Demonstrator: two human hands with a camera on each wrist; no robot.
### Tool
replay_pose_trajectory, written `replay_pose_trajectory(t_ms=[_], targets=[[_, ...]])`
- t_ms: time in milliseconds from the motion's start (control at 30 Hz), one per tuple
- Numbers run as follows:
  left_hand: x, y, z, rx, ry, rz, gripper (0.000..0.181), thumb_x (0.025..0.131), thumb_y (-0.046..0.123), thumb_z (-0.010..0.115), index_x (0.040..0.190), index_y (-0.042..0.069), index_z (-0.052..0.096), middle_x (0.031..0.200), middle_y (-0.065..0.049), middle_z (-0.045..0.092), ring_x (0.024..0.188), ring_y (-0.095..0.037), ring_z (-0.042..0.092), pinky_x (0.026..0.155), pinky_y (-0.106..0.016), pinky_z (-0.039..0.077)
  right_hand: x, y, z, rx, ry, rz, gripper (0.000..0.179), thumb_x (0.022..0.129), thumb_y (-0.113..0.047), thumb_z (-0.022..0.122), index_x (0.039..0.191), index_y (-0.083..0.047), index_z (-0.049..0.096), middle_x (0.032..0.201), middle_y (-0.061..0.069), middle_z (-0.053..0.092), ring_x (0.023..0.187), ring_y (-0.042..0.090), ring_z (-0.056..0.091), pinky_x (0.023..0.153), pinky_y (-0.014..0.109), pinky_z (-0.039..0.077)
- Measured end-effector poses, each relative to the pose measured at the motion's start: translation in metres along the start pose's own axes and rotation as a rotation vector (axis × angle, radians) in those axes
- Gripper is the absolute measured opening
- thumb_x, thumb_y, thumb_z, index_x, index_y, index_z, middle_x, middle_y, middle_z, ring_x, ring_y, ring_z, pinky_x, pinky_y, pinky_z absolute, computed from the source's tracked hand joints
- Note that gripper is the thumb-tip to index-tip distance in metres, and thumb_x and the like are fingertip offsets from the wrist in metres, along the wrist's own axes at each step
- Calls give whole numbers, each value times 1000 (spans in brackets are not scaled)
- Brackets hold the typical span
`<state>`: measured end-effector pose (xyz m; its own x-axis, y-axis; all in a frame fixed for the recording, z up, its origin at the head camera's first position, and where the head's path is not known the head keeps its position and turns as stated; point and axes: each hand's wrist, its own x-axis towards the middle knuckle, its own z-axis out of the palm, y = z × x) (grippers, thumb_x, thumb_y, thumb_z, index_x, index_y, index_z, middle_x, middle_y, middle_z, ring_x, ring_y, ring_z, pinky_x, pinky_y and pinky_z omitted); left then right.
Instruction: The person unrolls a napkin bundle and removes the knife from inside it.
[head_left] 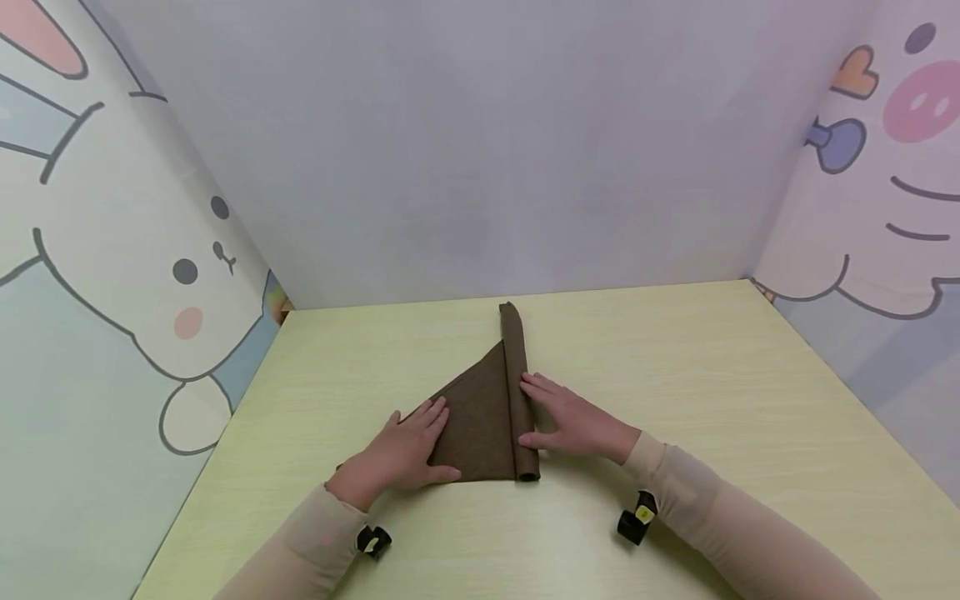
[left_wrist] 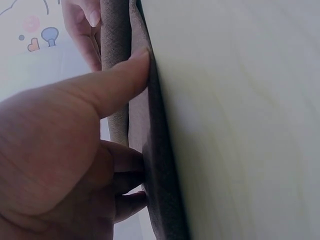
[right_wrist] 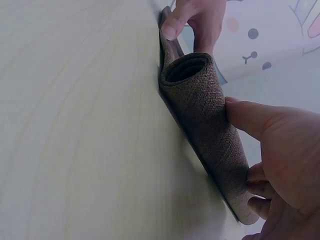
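Note:
A dark brown cloth (head_left: 480,425) lies on the table, its right side wound into a long hollow roll (head_left: 517,392) and the rest flat, narrowing to the left. On the flat part rests my left hand (head_left: 405,450), fingers spread and thumb along the near edge. My right hand (head_left: 581,421) touches the roll from the right, thumb near its close end and fingertips farther up. In the right wrist view the roll (right_wrist: 200,100) shows its open end and woven surface, with the right thumb (right_wrist: 245,115) against its side. The left thumb (left_wrist: 125,80) presses on the cloth's edge in the left wrist view.
The pale wood-grain table (head_left: 660,358) reaches back to a plain light wall (head_left: 480,150). Side panels with a cartoon rabbit (head_left: 150,217) and a pink-nosed figure (head_left: 885,208) stand left and right. Each wrist wears a small black device (head_left: 637,518).

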<state>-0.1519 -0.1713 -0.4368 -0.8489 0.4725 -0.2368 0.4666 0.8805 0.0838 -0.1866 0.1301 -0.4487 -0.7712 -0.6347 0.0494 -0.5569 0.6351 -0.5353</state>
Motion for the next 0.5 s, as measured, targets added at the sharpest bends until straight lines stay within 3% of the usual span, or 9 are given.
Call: replay_pose_trajectory(t_ms=[500], targets=[[-2, -5, 1, 6, 5, 4, 97, 84, 69, 54, 152, 4, 28, 159, -9, 19, 145, -28, 17, 107, -61, 24, -1, 0, -1, -9, -3, 2, 89, 88, -57, 62, 151, -4, 28, 158, 11, 21, 144, 27, 19, 112, 52, 22]])
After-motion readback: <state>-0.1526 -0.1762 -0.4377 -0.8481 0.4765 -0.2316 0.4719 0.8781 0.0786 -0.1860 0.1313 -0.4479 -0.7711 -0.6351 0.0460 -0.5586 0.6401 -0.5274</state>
